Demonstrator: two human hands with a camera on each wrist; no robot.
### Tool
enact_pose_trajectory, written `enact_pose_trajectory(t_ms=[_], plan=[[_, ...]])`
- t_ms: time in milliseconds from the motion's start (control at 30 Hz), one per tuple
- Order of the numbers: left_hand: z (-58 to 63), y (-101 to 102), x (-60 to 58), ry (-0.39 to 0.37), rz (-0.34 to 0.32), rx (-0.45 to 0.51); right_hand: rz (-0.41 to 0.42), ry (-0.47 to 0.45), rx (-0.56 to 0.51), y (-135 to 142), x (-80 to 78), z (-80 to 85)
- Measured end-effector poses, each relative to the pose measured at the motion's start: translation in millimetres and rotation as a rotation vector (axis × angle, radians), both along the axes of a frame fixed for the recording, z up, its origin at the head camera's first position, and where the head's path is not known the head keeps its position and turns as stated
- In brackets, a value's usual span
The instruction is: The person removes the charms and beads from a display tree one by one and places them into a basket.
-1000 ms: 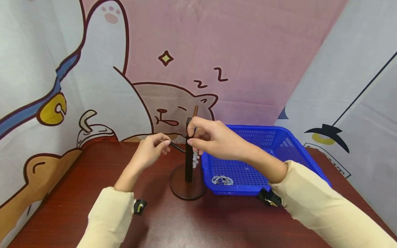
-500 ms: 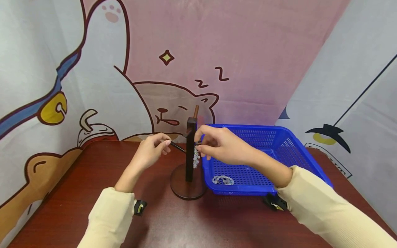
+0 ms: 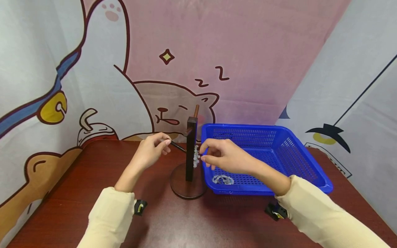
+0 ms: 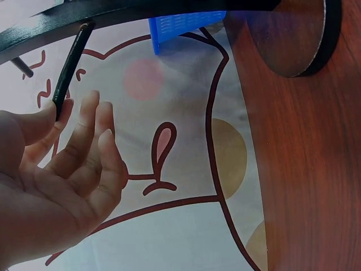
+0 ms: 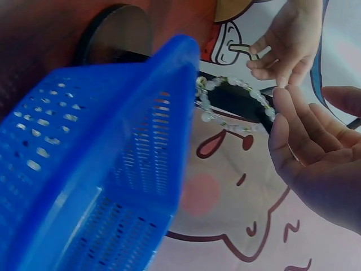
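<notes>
A dark wooden stand point(image 3: 190, 158) with a round base and several pegs stands on the table. In the left wrist view, the thumb and forefinger of my left hand point(image 4: 73, 158) pinch the tip of one dark peg point(image 4: 72, 68). A clear beaded bracelet point(image 3: 195, 159) hangs on the post's right side; the right wrist view shows it as a loop of beads point(image 5: 232, 81). My right hand point(image 3: 229, 155) hovers just right of the bracelet, its fingers loosely bent and holding nothing visible. From the head view, the post hides part of the bracelet.
A blue plastic basket point(image 3: 266, 188) sits right of the stand, under my right forearm. Another clear beaded bracelet point(image 3: 222, 179) lies in its near left corner. A printed cloth point(image 3: 254, 69) hangs behind the reddish-brown table point(image 3: 173, 224).
My right hand has come away from the upper part of the stand, moving right and down. The bracelet stays hanging on the stand. My left hand keeps its place at the peg.
</notes>
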State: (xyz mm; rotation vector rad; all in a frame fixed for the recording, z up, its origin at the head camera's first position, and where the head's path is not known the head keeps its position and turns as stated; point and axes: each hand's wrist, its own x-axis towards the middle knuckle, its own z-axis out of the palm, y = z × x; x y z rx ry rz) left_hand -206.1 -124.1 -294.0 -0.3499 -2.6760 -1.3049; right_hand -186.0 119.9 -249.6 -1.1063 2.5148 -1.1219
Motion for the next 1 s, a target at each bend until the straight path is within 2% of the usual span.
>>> enact_pose_trajectory(t_ms=[433,767,1000], plan=[[0.0,0,-0.3,-0.016,0.001,0.006,-0.055,-0.081,-0.017,-3,0.0,-28.1],[-0.1,0,0.0,-0.024,-0.001,0.01,-0.091,-0.11,-0.006,-7,-1.8,-42.2],[-0.1,0,-0.4,-0.026,-0.003,0.011,-0.118,-0.125,-0.004,-10,-3.1,-46.1]])
